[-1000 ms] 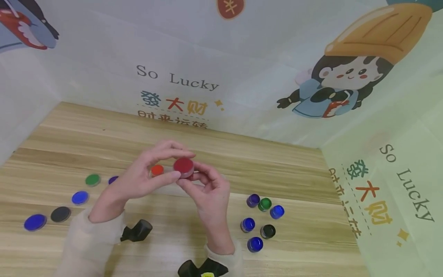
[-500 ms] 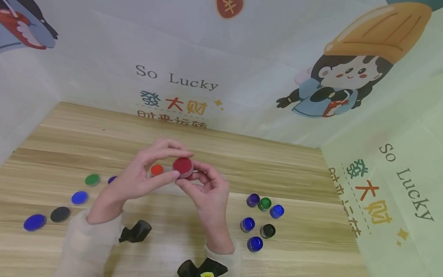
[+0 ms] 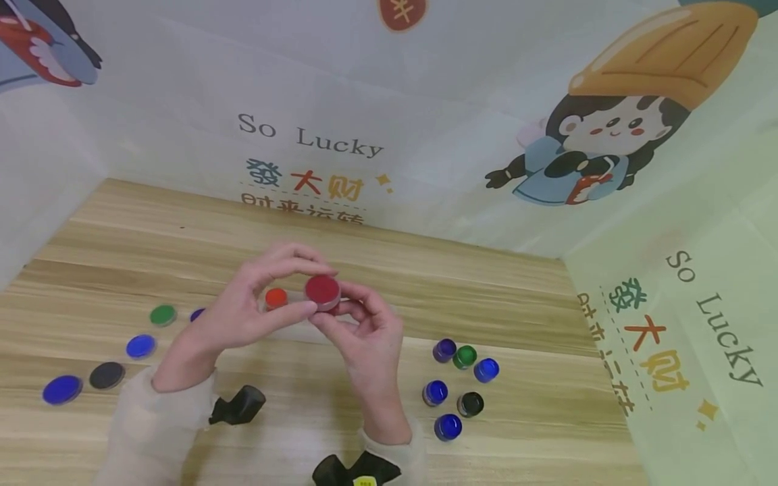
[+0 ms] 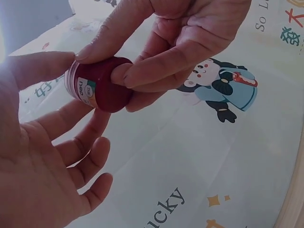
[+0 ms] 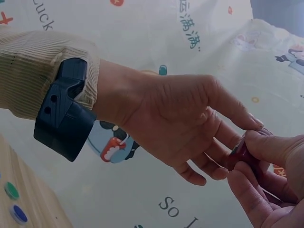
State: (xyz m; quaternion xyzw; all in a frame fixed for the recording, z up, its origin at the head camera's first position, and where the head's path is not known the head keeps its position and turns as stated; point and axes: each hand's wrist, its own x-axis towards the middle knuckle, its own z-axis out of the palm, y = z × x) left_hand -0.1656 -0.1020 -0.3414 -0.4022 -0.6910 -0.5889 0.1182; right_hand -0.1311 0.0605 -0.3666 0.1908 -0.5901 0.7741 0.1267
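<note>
A small dark red paint jar (image 3: 323,290) with a clear ribbed rim is held above the table between both hands. My left hand (image 3: 243,304) pinches it at the rim between thumb and index finger; in the left wrist view its other fingers hang loosely below. My right hand (image 3: 371,337) grips the jar's lower body with thumb and fingertips. A white printed label shows on the jar (image 4: 102,85) in the left wrist view. Just beyond my left hand stands an orange-red jar (image 3: 276,298), partly hidden by that hand.
Flat discs lie on the left of the wooden table (image 3: 182,223): green (image 3: 163,314), black (image 3: 107,375), blue (image 3: 62,389) and others, one partly behind my left wrist. On the right stand several small jars, including a green jar (image 3: 465,357) and a black jar (image 3: 471,404). Printed sheets wall the table.
</note>
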